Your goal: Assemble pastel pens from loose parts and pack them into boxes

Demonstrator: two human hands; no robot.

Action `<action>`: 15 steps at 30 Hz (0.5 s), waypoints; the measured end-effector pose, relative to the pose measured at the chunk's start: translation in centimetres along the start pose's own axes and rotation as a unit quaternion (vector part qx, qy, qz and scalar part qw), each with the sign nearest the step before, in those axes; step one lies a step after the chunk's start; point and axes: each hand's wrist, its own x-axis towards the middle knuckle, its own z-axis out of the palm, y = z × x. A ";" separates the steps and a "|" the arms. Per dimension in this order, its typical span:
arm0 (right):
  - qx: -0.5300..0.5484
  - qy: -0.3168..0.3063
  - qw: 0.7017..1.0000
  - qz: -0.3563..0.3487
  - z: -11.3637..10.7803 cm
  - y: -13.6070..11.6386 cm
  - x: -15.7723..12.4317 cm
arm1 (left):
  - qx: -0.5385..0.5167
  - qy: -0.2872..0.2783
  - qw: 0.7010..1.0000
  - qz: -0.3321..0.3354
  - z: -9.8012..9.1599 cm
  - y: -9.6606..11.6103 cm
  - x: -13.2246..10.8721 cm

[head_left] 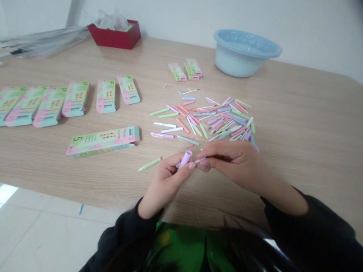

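My left hand [167,177] is closed around a hollow purple pen barrel [185,158], whose open end points up and away from me. Close beside it, my right hand [235,156] pinches a small, thin purple pen part [200,160]; most of it is hidden by the fingers. Just beyond both hands lies a loose pile of pen parts [224,121], with barrels, caps and white refills in pink, green, blue and purple. A green pen [150,164] rests on the table to the left of my left hand.
An open-ended pen box [104,141] lies left of the pile, with several similar boxes [76,99] in a row behind it. Small boxes [193,68], a blue basin [244,56] and a red box [117,37] stand farther back on the wooden table [297,124].
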 end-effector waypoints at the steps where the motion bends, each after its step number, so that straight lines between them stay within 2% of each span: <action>1: 0.002 0.006 1.000 -0.001 0.1 0.1 -0.1 | 0.008 -0.006 1.000 -0.001 0.0 0.0 0.0; 4: -0.030 0.029 0.999 -0.018 0.0 0.1 -0.4 | 0.028 -0.032 0.999 0.006 -0.1 -0.2 -0.1; 9: -0.150 0.104 0.982 -0.052 -1.0 -0.5 -0.7 | 0.083 -0.056 0.995 0.001 -0.6 -0.4 -0.3; 11: -0.172 0.082 0.978 -0.082 -1.1 -0.8 -0.6 | 0.092 -0.072 0.993 0.004 -0.6 -0.3 -0.3; 15: -0.152 -0.008 0.983 -0.106 -0.6 -0.8 -0.2 | 0.082 -0.095 0.992 0.014 -0.5 -0.1 -0.3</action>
